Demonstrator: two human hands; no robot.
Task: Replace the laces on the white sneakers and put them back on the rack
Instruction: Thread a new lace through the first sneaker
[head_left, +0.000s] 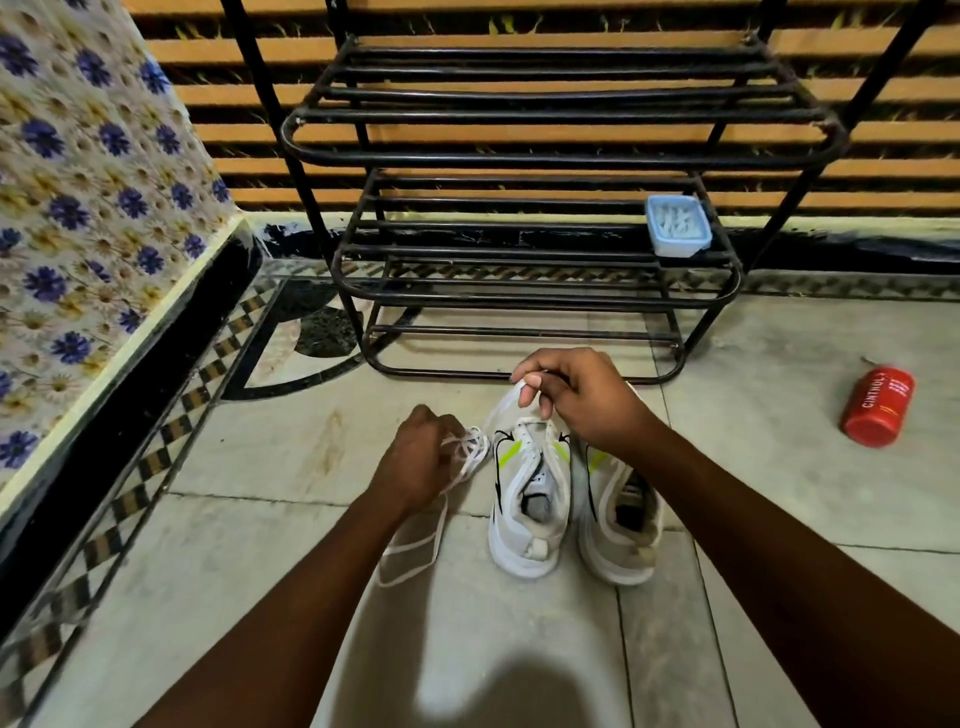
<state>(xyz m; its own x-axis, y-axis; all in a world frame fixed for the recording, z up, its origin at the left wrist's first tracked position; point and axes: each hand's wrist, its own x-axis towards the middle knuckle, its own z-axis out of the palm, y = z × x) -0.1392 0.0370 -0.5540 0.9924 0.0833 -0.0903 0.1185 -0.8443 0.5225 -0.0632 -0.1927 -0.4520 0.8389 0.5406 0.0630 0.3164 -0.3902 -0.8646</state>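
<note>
Two white sneakers stand side by side on the tiled floor, toes toward the rack: the left sneaker (527, 512) and the right sneaker (621, 525), both with black and lime marks. My right hand (576, 400) pinches a white lace (501, 410) that rises from the left sneaker's front eyelets. My left hand (415, 460) grips a bunch of white lace (470, 454) left of the shoes, and a loop of it (415, 551) trails on the floor. The black metal shoe rack (519, 306) stands just beyond the shoes.
A pale blue plastic box (678, 226) sits on the rack's middle shelf at the right. A red can (878, 405) lies on the floor to the right. A flower-patterned covered piece of furniture (93, 218) fills the left side.
</note>
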